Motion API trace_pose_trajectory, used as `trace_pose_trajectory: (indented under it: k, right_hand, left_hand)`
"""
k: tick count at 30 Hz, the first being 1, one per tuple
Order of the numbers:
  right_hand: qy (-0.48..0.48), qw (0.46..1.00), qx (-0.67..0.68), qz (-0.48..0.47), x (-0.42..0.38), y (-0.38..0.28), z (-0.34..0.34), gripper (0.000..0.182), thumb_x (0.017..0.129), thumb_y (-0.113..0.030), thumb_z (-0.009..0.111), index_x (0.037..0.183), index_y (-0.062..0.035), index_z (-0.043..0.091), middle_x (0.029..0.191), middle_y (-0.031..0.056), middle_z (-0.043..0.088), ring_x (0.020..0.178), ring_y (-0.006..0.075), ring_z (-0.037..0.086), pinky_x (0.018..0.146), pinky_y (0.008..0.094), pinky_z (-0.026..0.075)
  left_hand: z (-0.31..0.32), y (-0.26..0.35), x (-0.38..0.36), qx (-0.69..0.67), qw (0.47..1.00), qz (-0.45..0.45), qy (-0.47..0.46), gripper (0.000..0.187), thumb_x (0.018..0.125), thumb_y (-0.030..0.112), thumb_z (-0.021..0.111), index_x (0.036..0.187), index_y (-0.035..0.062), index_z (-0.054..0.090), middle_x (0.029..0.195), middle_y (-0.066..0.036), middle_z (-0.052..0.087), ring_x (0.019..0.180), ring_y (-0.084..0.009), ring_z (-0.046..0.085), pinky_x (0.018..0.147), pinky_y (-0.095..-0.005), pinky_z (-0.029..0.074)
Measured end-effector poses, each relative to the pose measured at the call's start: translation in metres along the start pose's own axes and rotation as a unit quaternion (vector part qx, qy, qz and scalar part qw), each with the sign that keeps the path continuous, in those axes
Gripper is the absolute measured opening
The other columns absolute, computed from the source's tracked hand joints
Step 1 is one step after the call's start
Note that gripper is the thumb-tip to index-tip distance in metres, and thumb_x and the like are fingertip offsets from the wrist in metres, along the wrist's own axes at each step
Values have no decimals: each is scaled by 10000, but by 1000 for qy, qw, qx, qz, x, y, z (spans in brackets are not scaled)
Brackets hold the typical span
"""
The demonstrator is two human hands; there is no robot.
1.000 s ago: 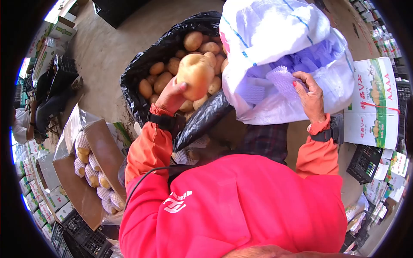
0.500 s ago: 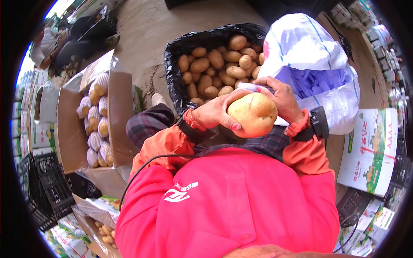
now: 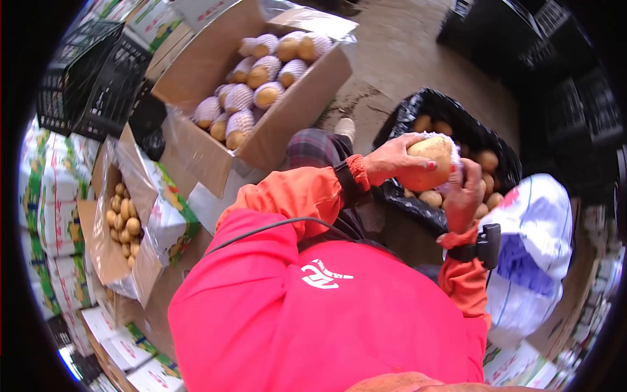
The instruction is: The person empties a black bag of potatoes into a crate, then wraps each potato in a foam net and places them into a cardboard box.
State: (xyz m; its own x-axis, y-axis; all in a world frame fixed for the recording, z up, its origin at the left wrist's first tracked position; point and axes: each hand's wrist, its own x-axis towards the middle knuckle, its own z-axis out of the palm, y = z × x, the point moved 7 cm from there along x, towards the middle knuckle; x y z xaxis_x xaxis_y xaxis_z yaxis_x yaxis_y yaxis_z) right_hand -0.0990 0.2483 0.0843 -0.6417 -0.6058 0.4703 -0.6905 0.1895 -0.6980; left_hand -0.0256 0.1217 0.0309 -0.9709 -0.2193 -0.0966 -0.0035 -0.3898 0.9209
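Note:
My left hand is wrapped round a large potato above the black-lined crate. A white foam net sleeve covers the potato's upper and right edge. Close against its right side, my right hand pinches the sleeve with bent fingers. Loose potatoes lie in the black plastic-lined crate below, partly hidden by my hands. At the right stands a white woven sack, its mouth showing purple foam nets.
On my left, an open cardboard box holds several net-wrapped potatoes. A smaller plastic-lined box contains bare potatoes. Black crates stand at the upper right and a black crate at the upper left. Printed cartons are stacked along the left.
My view has swung left, bringing the boxes on that side nearer the middle. The potato, bare in my left hand before, now has the foam net partly over it.

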Motion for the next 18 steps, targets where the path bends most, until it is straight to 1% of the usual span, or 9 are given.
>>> trace_pose_trajectory:
  k: [2,4,6,8,12,13,15,16,18]
  right_hand:
    - [-40,996,25,-74,11,-31,31,139,854,-121,540,946,-21,513,740,82,535,647,146,530,598,285,445]
    - [-70,993,94,-32,14,-29,50,121,861,-106,526,955,-31,516,730,58,529,636,115,513,586,256,436]
    - [-143,936,307,99,13,-16,68,111,872,-95,504,971,-45,519,738,21,523,633,72,486,574,210,413]
    - [-174,933,294,117,9,-5,70,118,887,-86,476,989,-40,514,765,-3,510,645,43,462,581,177,393]
    - [-156,935,265,178,-10,51,50,128,900,-95,457,995,-34,516,718,-10,468,621,51,436,559,179,372]
    - [-138,935,258,201,-18,70,41,128,904,-105,452,992,-36,515,705,-11,460,613,53,429,553,180,368]
    - [-105,937,235,236,-28,89,24,129,913,-134,443,965,-46,521,682,-11,454,601,56,418,546,183,368]
    - [-67,934,233,263,-34,98,18,129,914,-143,443,950,-50,526,688,-10,461,604,56,422,546,187,373]
    - [-67,936,195,286,-40,110,9,129,911,-150,452,944,-50,527,694,-9,467,609,57,426,548,187,374]
  left_hand:
    - [-30,12,-4,-8,999,0,46,660,719,244,700,1245,-14,396,1123,-99,521,1013,-135,497,870,-266,403]
    - [-71,26,-16,20,997,-11,67,599,739,225,684,1222,-8,419,1110,-92,525,1005,-137,501,872,-275,408]
    - [-112,51,-33,-55,995,34,82,537,760,219,664,1194,3,435,1103,-83,521,999,-139,502,878,-283,411]
    - [-162,92,-61,-37,977,110,179,580,764,244,663,1222,23,384,1112,-89,504,1008,-160,498,890,-291,408]
    - [-321,146,-114,183,888,187,378,818,728,271,694,1330,65,179,1208,-162,432,1092,-220,451,907,-327,406]
    - [-361,161,-133,333,799,172,471,888,666,349,734,1322,44,218,1244,-179,406,1107,-253,449,915,-342,395]
    - [-410,171,-146,566,636,146,504,788,685,337,697,1299,37,305,1295,-214,356,1163,-325,406,971,-360,341]
    - [-458,149,-147,567,640,146,498,788,685,337,697,1299,37,305,1295,-214,356,1163,-325,406,971,-360,341]
    - [-532,89,-131,767,522,54,370,675,705,268,648,1276,46,365,1313,-210,337,1176,-378,370,998,-379,304]
